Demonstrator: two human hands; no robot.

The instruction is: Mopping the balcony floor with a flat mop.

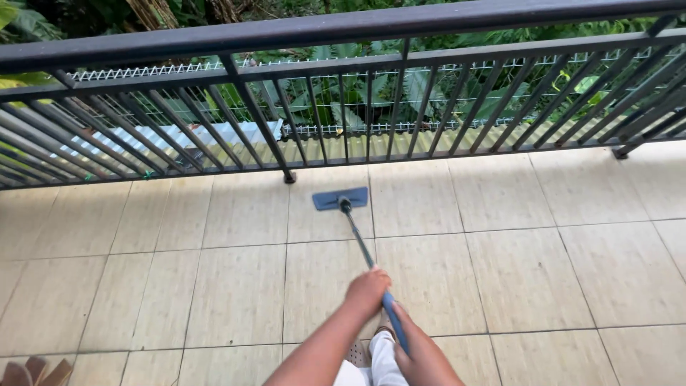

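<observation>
A flat mop with a blue rectangular head [340, 198] rests on the beige tiled floor [214, 271], close to the railing. Its grey-and-blue handle [362, 246] runs back toward me. My left hand [367, 289] is closed around the handle higher up. My right hand [418, 347] grips the blue lower end of the handle, nearer my body. Below my hands I see a bit of my white trousers and one shoe [357, 354].
A dark metal railing [286, 32] with slanted bars crosses the far side of the balcony, one post [289, 175] standing just left of the mop head. Beyond it lie a corrugated roof and green plants. A brown object [36, 372] sits at the bottom-left corner.
</observation>
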